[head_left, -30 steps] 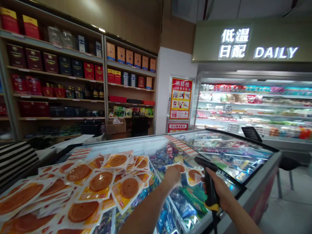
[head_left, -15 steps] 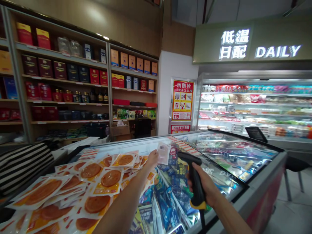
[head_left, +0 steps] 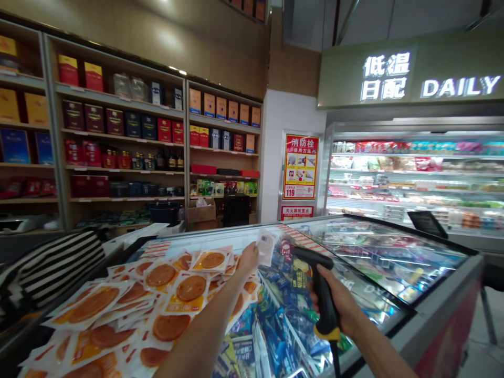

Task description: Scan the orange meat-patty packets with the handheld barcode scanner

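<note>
My left hand [head_left: 249,257] pinches the edge of a small clear-and-white food packet [head_left: 266,247], with its label side turned up, above the freezer. In my right hand [head_left: 338,299] is a black and yellow barcode scanner [head_left: 326,296], its cable hanging down from the handle. The scanner's head points left towards the packet, a short gap apart. Below and left of my left arm lies a heap of flat sealed packets [head_left: 191,287] with round orange-brown slices inside. Blue bags of frozen goods [head_left: 275,325] lie in the freezer between my forearms.
A glass-topped chest freezer [head_left: 444,294] runs to the right. A striped black-and-white cloth [head_left: 63,268] lies at the left. Behind stand shelves of boxes and bottles [head_left: 126,139] and a lit refrigerated display [head_left: 417,173]. A dark chair [head_left: 429,223] is beyond the freezer.
The view has turned slightly left, so the scene sits further right. Both hands keep their holds on the packet and the scanner, with little change between them.
</note>
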A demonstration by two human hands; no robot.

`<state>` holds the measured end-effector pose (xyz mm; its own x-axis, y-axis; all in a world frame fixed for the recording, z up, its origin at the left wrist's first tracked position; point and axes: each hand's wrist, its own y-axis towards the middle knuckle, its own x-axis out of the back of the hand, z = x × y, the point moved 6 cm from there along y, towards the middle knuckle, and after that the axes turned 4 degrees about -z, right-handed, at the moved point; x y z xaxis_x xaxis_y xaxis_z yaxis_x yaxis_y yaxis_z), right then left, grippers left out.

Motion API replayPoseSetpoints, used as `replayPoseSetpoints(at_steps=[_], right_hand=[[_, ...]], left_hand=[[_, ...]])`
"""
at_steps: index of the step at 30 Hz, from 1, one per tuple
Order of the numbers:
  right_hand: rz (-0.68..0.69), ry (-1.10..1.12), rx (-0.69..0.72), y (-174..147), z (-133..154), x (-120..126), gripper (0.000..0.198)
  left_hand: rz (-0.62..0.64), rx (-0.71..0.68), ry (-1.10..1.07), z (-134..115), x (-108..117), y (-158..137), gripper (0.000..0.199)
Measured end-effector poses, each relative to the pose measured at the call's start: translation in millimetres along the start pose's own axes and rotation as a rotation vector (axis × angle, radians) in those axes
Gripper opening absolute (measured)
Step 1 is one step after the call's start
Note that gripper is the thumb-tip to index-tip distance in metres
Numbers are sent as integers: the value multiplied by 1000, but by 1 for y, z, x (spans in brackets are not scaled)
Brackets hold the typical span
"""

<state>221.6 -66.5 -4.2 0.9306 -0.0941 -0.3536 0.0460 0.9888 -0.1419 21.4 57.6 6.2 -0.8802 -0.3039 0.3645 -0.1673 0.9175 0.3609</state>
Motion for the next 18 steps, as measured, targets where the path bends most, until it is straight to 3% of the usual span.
replayPoseSetpoints(at_steps=[4,9,18], right_hand=[[-76,-33,8,8,2,11,28],[-112,-32,56,22,0,24,28],[-129,1,76,27,-2,44,26]], left_hand=[[-134,-129,172,-11,42,-2,32],[-260,-184,371,-10,88,-10,38],[-256,-247,683,18,128,-35,38]])
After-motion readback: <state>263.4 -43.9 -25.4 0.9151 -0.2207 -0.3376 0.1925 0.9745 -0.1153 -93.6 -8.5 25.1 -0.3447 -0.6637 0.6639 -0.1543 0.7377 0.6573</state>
